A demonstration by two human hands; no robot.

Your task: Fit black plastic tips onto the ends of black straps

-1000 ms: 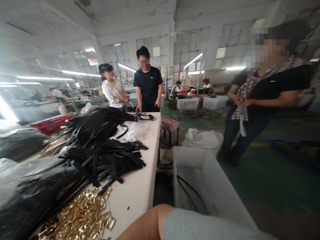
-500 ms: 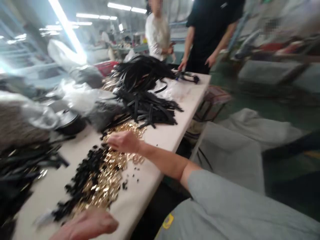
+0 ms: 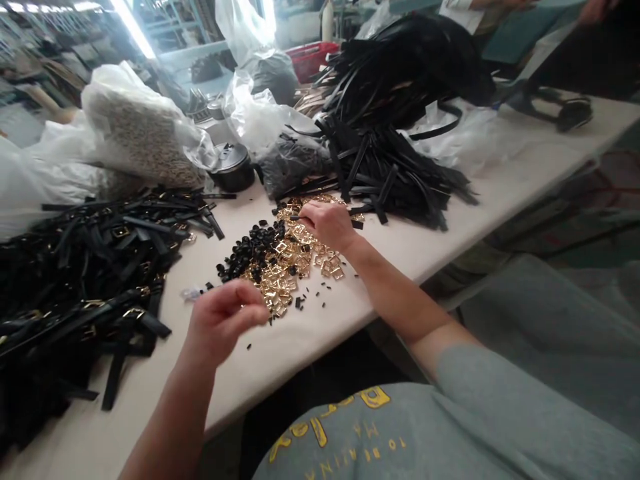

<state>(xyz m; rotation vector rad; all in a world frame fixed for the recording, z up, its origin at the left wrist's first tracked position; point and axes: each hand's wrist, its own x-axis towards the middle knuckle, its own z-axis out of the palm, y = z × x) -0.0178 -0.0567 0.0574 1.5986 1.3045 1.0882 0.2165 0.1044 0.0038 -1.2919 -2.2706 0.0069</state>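
Note:
My right hand (image 3: 327,223) is closed over the far part of a pile of gold buckles (image 3: 277,280). Dark ends show on both sides of it, apparently a short black strap (image 3: 296,218) in its fingers. My left hand (image 3: 230,317) hovers at the near end of the pile, its fingers curled together. What it pinches, if anything, is too small to make out. Small black loops (image 3: 255,247) lie heaped along the left side of the buckles. A bundle of loose black straps (image 3: 395,173) rests just beyond my right hand.
Black straps fitted with gold buckles (image 3: 120,247) form a big heap at left. Behind stand a black round tin (image 3: 233,167), a clear bag of pale bits (image 3: 145,133) and a red crate (image 3: 313,60). Long black strips (image 3: 400,73) are piled farther back on the white table (image 3: 320,340).
The view has swung left and down, bringing the left heap into sight. My left hand has risen from the frame's bottom edge and curled its fingers. My right hand stays over the buckles.

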